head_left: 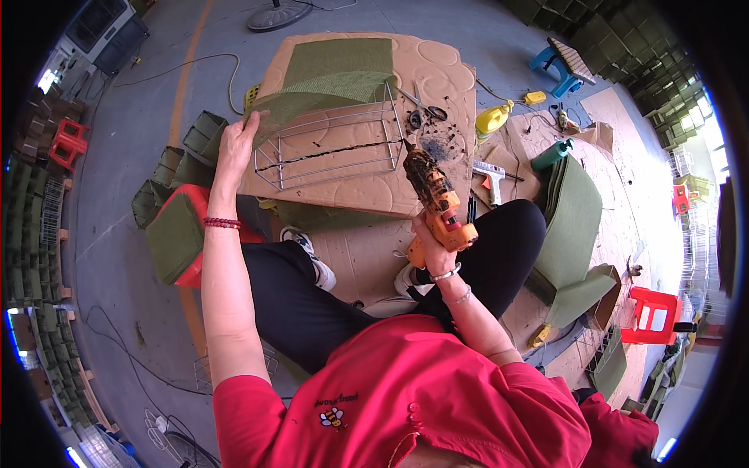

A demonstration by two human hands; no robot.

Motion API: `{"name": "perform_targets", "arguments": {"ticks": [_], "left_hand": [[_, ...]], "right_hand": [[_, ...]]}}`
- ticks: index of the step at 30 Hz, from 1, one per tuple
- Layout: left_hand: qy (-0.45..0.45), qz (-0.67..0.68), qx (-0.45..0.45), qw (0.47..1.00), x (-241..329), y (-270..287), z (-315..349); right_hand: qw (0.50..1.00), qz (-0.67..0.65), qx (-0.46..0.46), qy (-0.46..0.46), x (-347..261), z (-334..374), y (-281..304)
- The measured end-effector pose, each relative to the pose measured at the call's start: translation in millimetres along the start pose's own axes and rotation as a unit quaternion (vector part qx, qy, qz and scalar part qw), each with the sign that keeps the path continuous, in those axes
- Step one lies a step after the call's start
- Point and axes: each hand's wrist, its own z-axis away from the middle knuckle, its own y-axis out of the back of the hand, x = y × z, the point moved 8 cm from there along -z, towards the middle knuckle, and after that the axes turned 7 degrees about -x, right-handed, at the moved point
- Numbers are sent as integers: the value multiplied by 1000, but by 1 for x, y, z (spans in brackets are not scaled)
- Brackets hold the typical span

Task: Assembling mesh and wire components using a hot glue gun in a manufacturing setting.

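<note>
My left hand [235, 143] presses a sheet of green felt [316, 100] against the left end of a rectangular wire frame basket [331, 148] lying on its side on a cardboard work board [433, 74]. My right hand [431, 243] grips an orange glue gun [437, 199], blackened with old glue, its nozzle touching the right end of the wire frame. I sit cross-legged behind the board in black trousers.
Scissors [417, 105], a second white glue gun [491, 178], a yellow bottle [491, 118] and a teal bottle [550, 154] lie by the board. Stacked green felt sheets [573, 226] lie right, felt-covered baskets [175, 168] left, red stools [654, 313] and cables around.
</note>
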Motion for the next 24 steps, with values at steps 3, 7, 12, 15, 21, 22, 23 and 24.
{"name": "perform_targets", "arguments": {"ticks": [3, 7, 12, 15, 21, 22, 23, 24], "left_hand": [[-4, 6, -3, 1000, 4, -2, 1], [-41, -3, 35, 999, 11, 0, 3], [-16, 11, -14, 1000, 16, -6, 5], [-16, 19, -5, 1000, 13, -4, 6], [-5, 17, -17, 1000, 17, -7, 7], [-4, 16, -15, 1000, 13, -5, 5], [0, 4, -8, 1000, 7, -3, 3], [4, -8, 0, 1000, 2, 0, 1]], "right_hand": [[1000, 7, -5, -10, 8, -1, 7], [1000, 12, -16, 5, 10, -1, 8], [1000, -8, -16, 3, 8, 1, 4], [1000, 9, -9, -15, 1, 4, -3], [1000, 10, -18, 6, 5, 1, 1], [1000, 10, -20, 6, 4, 2, 0], [1000, 7, -17, 1, 3, 2, -1], [1000, 4, -14, -4, 3, 3, -2]]}}
